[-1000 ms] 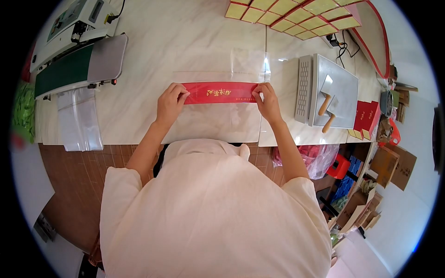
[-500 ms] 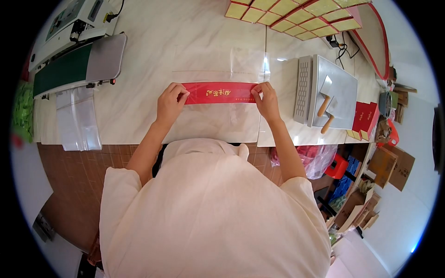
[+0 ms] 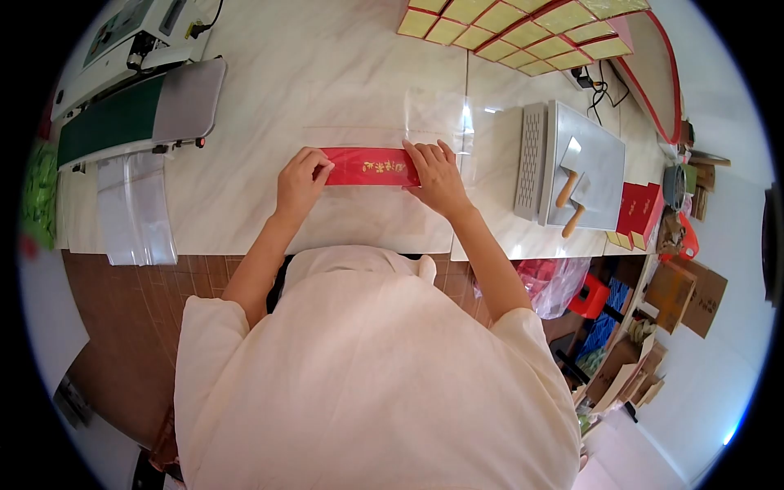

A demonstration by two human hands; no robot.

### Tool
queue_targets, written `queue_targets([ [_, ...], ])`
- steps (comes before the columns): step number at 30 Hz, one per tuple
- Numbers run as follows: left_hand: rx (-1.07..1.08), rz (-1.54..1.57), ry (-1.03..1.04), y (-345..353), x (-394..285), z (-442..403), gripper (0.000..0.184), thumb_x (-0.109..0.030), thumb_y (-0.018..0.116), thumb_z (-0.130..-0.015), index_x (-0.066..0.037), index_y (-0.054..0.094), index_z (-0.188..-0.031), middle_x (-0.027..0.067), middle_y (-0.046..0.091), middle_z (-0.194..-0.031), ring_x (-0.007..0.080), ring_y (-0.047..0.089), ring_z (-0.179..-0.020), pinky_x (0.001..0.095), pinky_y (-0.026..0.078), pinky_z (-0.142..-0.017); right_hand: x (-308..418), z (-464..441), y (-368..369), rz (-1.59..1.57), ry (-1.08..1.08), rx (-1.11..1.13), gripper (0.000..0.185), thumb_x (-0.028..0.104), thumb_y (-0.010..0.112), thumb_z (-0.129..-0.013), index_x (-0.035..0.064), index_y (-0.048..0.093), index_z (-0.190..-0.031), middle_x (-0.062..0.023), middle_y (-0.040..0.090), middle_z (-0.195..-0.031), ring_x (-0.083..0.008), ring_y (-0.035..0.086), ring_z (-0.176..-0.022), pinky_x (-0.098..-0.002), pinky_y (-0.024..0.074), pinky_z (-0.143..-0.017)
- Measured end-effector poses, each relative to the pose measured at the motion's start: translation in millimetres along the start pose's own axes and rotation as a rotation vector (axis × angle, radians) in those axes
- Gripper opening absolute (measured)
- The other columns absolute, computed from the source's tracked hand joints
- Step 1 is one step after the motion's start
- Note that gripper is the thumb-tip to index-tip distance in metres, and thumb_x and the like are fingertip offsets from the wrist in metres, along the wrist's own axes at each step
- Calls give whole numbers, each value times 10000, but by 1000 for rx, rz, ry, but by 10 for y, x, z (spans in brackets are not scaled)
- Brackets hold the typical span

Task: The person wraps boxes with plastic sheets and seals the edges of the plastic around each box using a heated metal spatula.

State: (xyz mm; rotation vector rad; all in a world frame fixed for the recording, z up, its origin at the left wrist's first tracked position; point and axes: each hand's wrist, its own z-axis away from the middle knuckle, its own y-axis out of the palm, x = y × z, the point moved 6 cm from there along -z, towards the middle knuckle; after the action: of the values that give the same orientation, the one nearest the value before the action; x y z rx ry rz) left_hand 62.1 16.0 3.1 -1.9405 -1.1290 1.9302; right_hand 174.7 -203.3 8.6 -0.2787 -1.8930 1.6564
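Observation:
A red paper-like strip with gold characters (image 3: 351,167) lies crosswise in front of me. My left hand (image 3: 300,181) pinches its left end between thumb and fingertips. Over the right part of the strip is my right hand (image 3: 441,180), thumb at the near edge and fingers at the far edge; this hand hides the strip's right end. Clear plastic film (image 3: 437,110) lies flat on the tabletop beyond and around the strip, its outline hard to make out.
A machine with a green belt (image 3: 114,122) stands at left, clear plastic bags (image 3: 136,208) hanging over the table edge below it. To the right, a metal box (image 3: 600,139) bears two wooden-handled scrapers (image 3: 566,189). Red boxes (image 3: 639,211) and stacked yellow-and-red boxes (image 3: 523,34) sit beyond.
My right hand has moved left along the strip from its right end, going from a fingertip pinch to a wider grip across it. My left hand stays in place.

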Motion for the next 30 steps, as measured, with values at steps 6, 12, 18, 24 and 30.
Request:
queue_targets([
  [6,-2,5,1,-21,28,2,128,-50,730,-802,-47,603,-814,33,640,-850,205,608,-678,317,496,-606,109,73,9,-12,21,-3,890,237,886,-617,78,451,-1376,-81,551,-1188,-252,535,-1135,-502,343,-1093],
  [12,65,6,-28,4,58,-7,103,-48,721,-815,-33,620,-827,40,665,-908,196,640,-737,302,521,-636,329,102,-50,-49,58,-84,806,254,842,-685,77,461,-1374,-129,504,-1242,-315,477,-1188,-513,339,-1092],
  [18,66,28,-49,9,60,2,99,-57,718,-818,-33,623,-830,44,664,-904,200,640,-733,302,525,-639,887,36,157,-149,-48,-138,506,111,629,-836,45,525,-1327,-166,534,-1154,-329,527,-1037,-443,427,-902],
  [24,38,39,3,22,84,1,116,-56,728,-799,-43,614,-820,43,641,-886,218,614,-734,329,507,-642,1035,-28,377,-66,36,-135,495,80,526,-839,13,523,-1329,-148,533,-1116,-314,526,-1019,-431,428,-899],
  [30,-85,-167,48,-269,327,-43,122,-73,721,-807,-67,618,-872,65,607,-935,253,583,-870,377,495,-739,1074,-99,385,0,73,-126,521,53,531,-818,17,524,-1338,-149,530,-1106,-310,520,-1019,-433,432,-910],
])
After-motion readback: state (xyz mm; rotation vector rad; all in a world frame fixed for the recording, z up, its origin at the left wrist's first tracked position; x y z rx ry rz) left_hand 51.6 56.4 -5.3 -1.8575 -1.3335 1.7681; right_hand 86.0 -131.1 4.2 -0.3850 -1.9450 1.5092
